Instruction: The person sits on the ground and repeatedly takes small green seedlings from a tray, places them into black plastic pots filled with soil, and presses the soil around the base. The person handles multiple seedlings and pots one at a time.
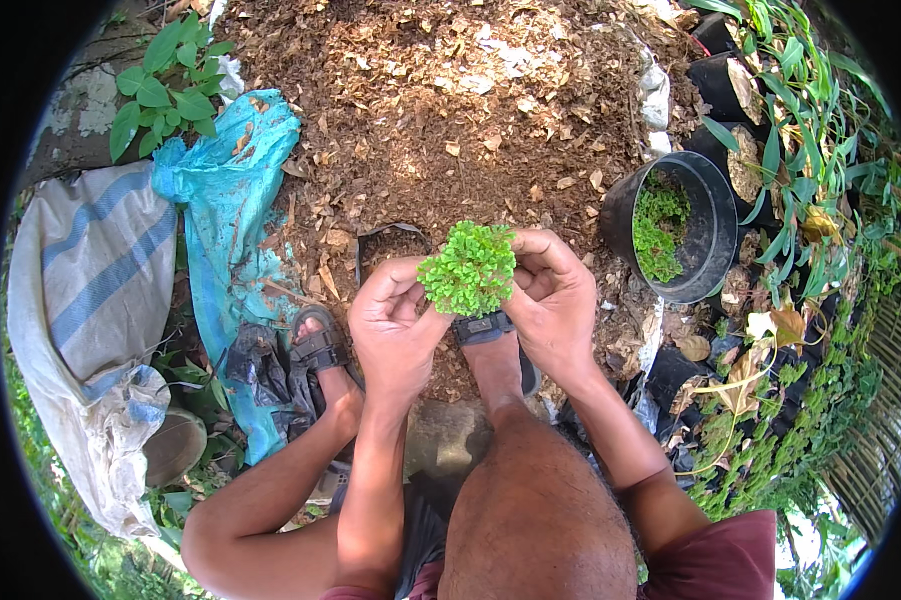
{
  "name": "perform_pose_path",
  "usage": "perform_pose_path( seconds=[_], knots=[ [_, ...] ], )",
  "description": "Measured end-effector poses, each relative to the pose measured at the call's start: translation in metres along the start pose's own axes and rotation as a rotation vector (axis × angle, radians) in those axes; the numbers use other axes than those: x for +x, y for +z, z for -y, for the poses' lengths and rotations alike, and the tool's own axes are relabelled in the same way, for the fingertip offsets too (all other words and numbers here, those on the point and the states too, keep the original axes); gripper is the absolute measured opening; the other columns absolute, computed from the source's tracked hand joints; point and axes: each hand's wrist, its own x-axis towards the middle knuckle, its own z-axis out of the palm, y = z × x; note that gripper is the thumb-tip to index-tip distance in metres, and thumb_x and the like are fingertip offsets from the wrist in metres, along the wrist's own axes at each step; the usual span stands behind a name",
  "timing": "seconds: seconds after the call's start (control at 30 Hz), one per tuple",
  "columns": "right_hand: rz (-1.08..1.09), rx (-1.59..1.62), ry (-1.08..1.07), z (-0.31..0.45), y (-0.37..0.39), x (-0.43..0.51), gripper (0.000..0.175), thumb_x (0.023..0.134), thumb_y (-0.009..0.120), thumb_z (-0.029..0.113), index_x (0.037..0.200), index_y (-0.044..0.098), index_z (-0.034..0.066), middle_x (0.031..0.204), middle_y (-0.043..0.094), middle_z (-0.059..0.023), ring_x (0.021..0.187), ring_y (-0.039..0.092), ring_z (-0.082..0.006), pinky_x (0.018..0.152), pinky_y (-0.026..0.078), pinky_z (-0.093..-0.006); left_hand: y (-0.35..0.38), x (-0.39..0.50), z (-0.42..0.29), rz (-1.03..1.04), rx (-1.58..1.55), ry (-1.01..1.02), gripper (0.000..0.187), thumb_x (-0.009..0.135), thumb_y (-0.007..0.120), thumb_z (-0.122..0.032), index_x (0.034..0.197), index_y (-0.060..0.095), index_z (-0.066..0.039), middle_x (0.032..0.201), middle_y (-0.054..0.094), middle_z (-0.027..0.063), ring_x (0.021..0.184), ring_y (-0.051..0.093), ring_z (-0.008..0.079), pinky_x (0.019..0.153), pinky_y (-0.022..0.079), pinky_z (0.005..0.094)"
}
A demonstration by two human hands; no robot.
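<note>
A small clump of bright green, fine-leaved seedling foliage (468, 270) is held up between both hands. My left hand (396, 322) pinches its left side, thumb and fingers curled in. On the other side my right hand (555, 300) grips it with thumb and forefinger. The base of the clump is hidden behind the leaves and fingers. Just beyond my left hand, the rim of a black grow bag (360, 259) with brown material inside shows, partly covered by that hand. To the right, a black plastic pot (709, 247) lies tilted, with more of the same green plants (659, 232) inside.
Brown leaf litter and wood chips (450, 150) cover the ground ahead. A turquoise plastic sack (225, 195) and a white woven sack with blue stripes (97, 270) lie left. Filled black grow bags (728, 90) and trailing leafy plants (795, 165) line the right. My sandalled feet (323, 345) are close below.
</note>
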Motion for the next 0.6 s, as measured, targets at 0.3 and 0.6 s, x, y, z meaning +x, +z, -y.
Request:
perform_pose_path(
  seconds=[0.3,0.6],
  knots=[
    [0.057,-0.065,-0.037,-0.001,0.003,-0.002,0.033,0.102,0.072,-0.007,0.135,0.07,-0.0036,0.135,0.071,-0.0126,0.123,0.07,-0.0189,0.104,0.06,-0.0337,-0.005,0.004,0.001,-0.049,0.033,0.024,0.028,0.095,0.073,0.015,0.122,0.071,0.006,0.118,0.076,0.0092,0.112,0.073,0.016,0.103,0.058,0.0317],
    [0.12,-0.08,-0.064,-0.011,0.001,0.003,0.041,0.094,0.078,-0.008,0.134,0.072,-0.0014,0.137,0.071,-0.0136,0.126,0.07,-0.0206,0.107,0.059,-0.0366,-0.012,0.008,-0.002,-0.086,0.177,-0.007,0.023,0.097,0.073,0.011,0.119,0.078,0.006,0.113,0.079,0.0077,0.104,0.074,0.0126,0.095,0.058,0.0277]
  ],
)
